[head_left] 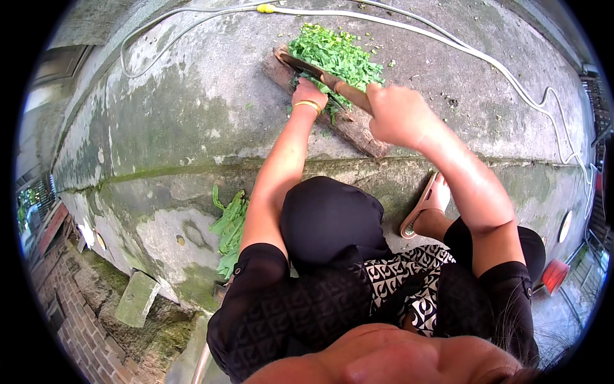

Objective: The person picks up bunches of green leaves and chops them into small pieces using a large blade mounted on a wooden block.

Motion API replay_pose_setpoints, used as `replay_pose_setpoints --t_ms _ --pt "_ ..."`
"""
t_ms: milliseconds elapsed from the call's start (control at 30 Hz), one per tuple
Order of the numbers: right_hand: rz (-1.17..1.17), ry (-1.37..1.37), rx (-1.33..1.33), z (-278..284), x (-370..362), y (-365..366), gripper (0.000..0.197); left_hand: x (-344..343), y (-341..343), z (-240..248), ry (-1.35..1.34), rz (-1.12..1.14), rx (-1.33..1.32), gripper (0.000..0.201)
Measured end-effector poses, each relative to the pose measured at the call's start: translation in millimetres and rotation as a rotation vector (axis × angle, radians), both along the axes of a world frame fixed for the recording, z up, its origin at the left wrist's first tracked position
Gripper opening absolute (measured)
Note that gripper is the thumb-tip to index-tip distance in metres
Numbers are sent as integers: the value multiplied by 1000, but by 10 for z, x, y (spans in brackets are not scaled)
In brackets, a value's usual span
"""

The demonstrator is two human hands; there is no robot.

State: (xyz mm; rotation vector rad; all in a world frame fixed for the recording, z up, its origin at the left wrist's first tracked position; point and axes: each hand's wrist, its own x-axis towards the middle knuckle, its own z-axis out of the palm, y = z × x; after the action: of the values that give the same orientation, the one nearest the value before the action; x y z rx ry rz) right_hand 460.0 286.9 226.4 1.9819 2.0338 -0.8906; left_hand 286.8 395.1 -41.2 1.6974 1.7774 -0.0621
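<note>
A long-handled knife (311, 68) is in my right hand (400, 115), whose fingers wrap round its wooden handle. The dark blade lies slantwise over a rough brown wooden block (361, 133), just beyond my left hand. My left hand (309, 93), with a yellow bangle at the wrist, is closed on leafy greens on the block; its fingertips are partly hidden by the blade. A pile of chopped greens (336, 51) spreads over the far side of the block and onto the concrete behind it.
Whole green leaves (231, 227) lie on the lower concrete to the left of my knee. A grey hose (441, 40) with a yellow joint (265, 8) curves across the far ground and down the right. A concrete step edge (211, 168) runs between the block and my legs.
</note>
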Motion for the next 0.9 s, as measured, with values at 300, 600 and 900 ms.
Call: replay_pose_setpoints --t_ms 300,600,900 --pt "-175 70 -40 -1501 137 -924 34 -121 -402 -302 -255 27 236 61" --pt "22 15 64 -136 129 19 35 -36 -290 -40 32 -50 169 43" --pt "-167 -26 -208 -1366 85 -795 35 16 -303 -130 -141 44 197 52"
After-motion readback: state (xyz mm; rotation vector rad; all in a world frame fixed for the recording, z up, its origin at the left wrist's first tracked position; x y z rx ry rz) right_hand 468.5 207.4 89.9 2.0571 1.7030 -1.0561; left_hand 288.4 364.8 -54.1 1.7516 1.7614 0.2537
